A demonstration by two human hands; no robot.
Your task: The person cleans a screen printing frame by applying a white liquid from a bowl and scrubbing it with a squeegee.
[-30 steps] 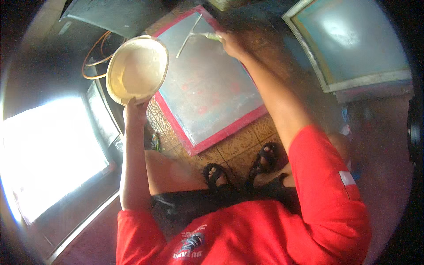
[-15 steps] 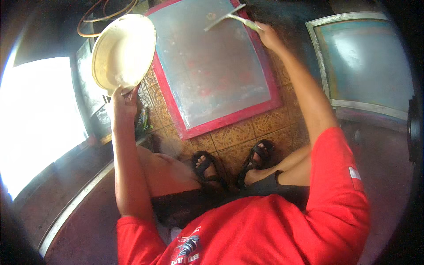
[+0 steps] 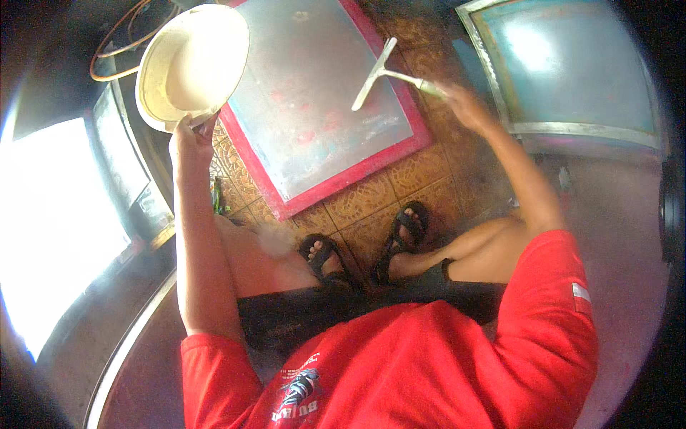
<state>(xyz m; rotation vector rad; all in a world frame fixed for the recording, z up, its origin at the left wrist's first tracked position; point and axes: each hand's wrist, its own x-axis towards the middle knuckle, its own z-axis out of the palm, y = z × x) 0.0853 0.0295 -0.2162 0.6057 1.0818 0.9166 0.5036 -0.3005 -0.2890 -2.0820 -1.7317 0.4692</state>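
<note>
My left hand (image 3: 193, 132) grips the near rim of a cream-coloured round basin (image 3: 204, 64), tilted so its pale inside shows. My right hand (image 3: 466, 106) is closed round the pale green handle of a T-shaped squeegee (image 3: 377, 71). The squeegee's blade hangs over the right part of a framed screen (image 3: 314, 107); I cannot tell whether it touches. That screen has a pinkish-red frame and a grey-blue mesh with faint pink and white smears. It lies before my feet.
Brown patterned tiles (image 3: 364, 196) surround the screen. Another framed screen (image 3: 564, 64) with a pale frame leans at the right. An orange hose (image 3: 114, 74) coils at the far left, above a glaring bright opening (image 3: 64, 214). My sandalled feet (image 3: 325, 257) stand near the screen's close edge.
My right hand has brought the squeegee nearer to me, and its blade has turned more upright. The basin sits slightly farther left and up in view, which has itself shifted.
</note>
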